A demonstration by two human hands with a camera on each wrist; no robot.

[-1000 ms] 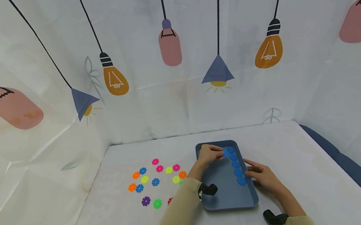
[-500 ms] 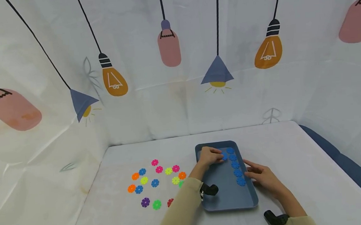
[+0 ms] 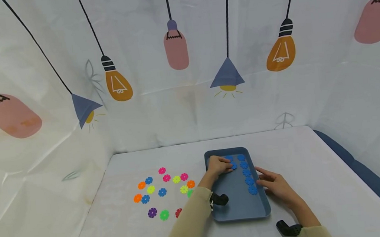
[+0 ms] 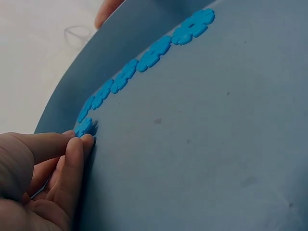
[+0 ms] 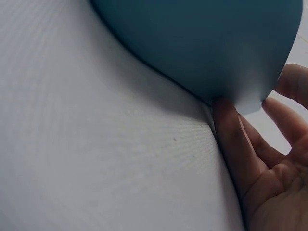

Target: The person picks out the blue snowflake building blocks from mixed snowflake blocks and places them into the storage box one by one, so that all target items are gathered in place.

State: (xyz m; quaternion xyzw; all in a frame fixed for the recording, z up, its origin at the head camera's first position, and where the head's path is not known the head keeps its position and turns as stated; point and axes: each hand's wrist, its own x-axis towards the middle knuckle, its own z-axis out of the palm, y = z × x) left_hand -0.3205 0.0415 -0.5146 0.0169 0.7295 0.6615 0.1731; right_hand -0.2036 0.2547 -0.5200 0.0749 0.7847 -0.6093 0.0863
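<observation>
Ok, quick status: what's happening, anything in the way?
Left fingers pinch blue flower disc. Right fingers touch tray. Disc near five-disc row. Nothing visibly blocking.

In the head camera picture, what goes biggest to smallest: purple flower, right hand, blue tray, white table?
1. white table
2. blue tray
3. right hand
4. purple flower

beige sleeves (image 3: 189, 222), black wrist-worn cameras (image 3: 220, 199)

A white table (image 3: 292, 162) fills the lower frame, bearing a blue-grey tray (image 3: 238, 205) right of centre and colourful flower-shaped discs (image 3: 162, 192) left.
</observation>
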